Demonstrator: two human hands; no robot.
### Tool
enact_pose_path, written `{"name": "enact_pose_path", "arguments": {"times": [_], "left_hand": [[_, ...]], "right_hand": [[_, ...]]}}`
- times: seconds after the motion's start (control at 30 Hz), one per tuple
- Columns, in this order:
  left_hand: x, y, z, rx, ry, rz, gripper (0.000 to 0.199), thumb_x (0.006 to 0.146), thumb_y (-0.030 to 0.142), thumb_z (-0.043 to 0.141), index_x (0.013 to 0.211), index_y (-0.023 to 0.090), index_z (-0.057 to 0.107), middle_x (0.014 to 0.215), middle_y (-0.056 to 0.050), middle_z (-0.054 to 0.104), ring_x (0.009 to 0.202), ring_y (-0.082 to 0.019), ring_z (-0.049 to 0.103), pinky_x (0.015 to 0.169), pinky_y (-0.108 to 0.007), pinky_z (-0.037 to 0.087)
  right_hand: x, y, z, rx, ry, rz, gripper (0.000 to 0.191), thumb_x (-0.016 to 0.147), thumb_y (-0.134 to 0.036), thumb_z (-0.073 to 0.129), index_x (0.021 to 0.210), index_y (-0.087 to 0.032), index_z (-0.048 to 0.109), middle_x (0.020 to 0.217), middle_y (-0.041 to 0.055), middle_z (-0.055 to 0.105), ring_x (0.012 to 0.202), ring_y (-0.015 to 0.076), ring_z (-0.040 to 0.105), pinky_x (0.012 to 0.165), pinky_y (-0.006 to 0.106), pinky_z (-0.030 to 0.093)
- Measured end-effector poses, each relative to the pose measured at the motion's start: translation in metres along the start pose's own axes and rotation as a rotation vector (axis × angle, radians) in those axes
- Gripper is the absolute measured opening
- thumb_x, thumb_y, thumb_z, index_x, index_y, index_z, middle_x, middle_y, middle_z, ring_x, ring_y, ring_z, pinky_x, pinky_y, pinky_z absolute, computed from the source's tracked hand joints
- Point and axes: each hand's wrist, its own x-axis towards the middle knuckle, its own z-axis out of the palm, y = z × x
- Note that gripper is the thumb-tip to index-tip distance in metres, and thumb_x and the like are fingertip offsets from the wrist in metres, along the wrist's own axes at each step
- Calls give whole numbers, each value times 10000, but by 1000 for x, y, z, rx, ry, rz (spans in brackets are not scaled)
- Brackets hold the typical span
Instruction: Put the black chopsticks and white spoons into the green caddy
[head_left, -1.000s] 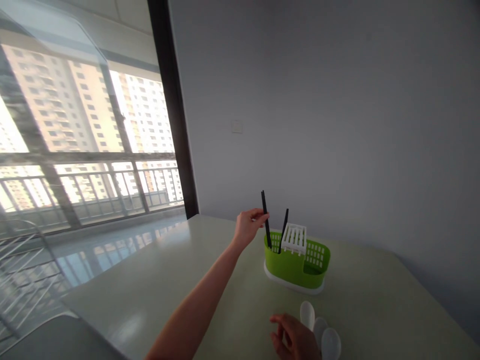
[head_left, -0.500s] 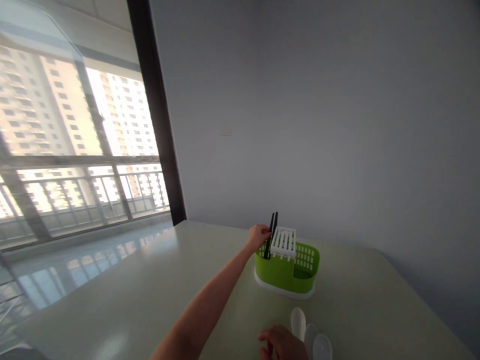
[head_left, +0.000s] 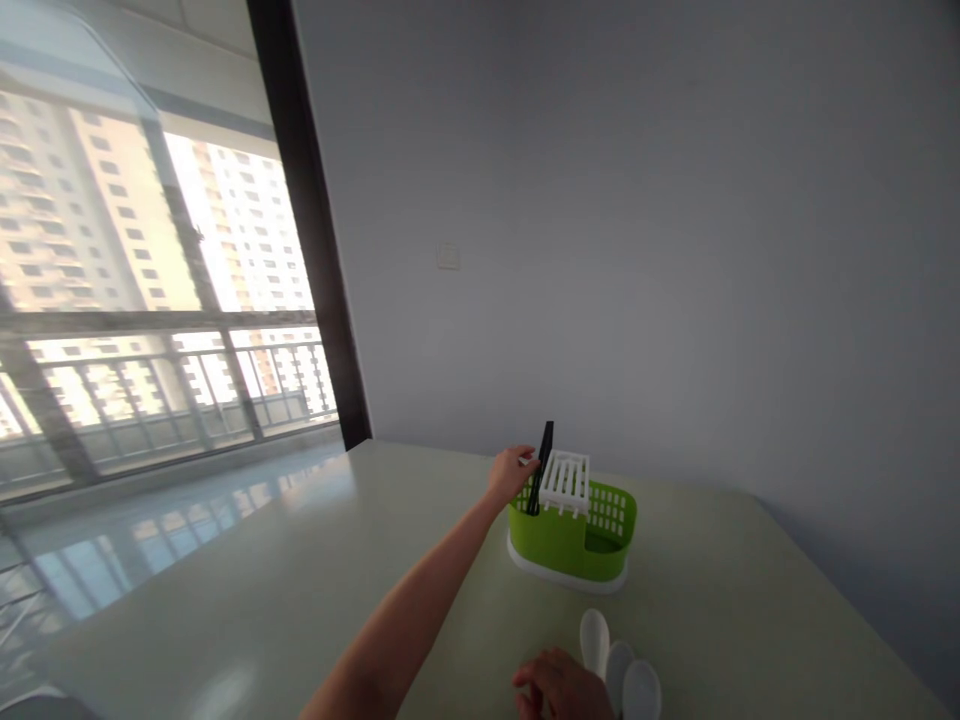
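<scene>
My left hand point(head_left: 513, 472) reaches to the left end of a green plastic cutlery holder point(head_left: 559, 545) with a white base. Its thumb and fingers are apart, right beside a pair of black chopsticks point(head_left: 543, 462). The chopsticks stand slanted in the left compartment, their upper ends close together. A white slatted rack point(head_left: 566, 482) sits across the top of the holder. Near the bottom edge is my right hand point(head_left: 564, 686), its fingers loosely bent and nothing visible in them. Beside it lie white spoons point(head_left: 595, 637), bowls toward the holder, their handles partly hidden by this hand.
The pale table point(head_left: 315, 590) stretches out on both sides of the holder. Behind it rises a grey wall point(head_left: 637, 250) with a small wall plate point(head_left: 448, 256). At the left is a large window point(head_left: 150, 300) with a dark frame.
The chopsticks' upper ends have come together, where they stood slightly apart. My left fingers have loosened from them and spread. My right hand stays by the spoons; the view has shifted slightly.
</scene>
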Motion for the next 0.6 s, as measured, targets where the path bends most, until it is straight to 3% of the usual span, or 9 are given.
{"name": "enact_pose_path", "arguments": {"times": [0.13,0.27,0.33,0.43,0.53,0.6], "left_hand": [[-41,0,-8,-50,143,7,294,840,334,464,1054,205,621,966,-26,672,753,-103,593,690,-195,451],[-106,-11,5,-230,214,15,260,841,377,445,887,180,608,745,4,635,609,-86,521,545,-168,393],[-136,-18,21,-261,139,-5,253,830,373,457,814,169,606,657,18,603,558,-80,484,519,-171,368],[-166,-24,46,-218,-87,-51,247,810,352,470,816,174,640,629,20,611,538,-83,492,511,-184,357],[-177,-24,66,-110,-316,-88,256,754,397,537,883,222,673,681,17,662,582,-107,560,523,-202,363],[-178,-21,74,-16,-397,-101,273,702,425,589,894,254,683,716,15,686,645,-137,604,540,-216,371]], "right_hand": [[4,-10,-10,37,10,-36,143,700,-108,541,740,-236,590,620,-43,601,601,104,584,576,167,399],[8,-26,-20,68,31,-100,126,722,-149,508,626,-220,549,558,-29,596,553,112,569,525,187,373],[8,-33,-24,77,28,-120,144,734,-175,491,604,-216,537,538,-24,592,529,118,558,505,201,360],[7,-37,-28,85,17,-137,193,772,-201,449,600,-209,537,531,-16,590,514,119,546,494,217,343],[6,-36,-31,68,18,-119,230,791,-206,425,589,-200,534,536,-7,586,517,118,542,495,226,328],[6,-32,-33,57,6,-92,243,799,-206,423,578,-197,524,536,-6,581,512,115,539,493,229,320]]}}
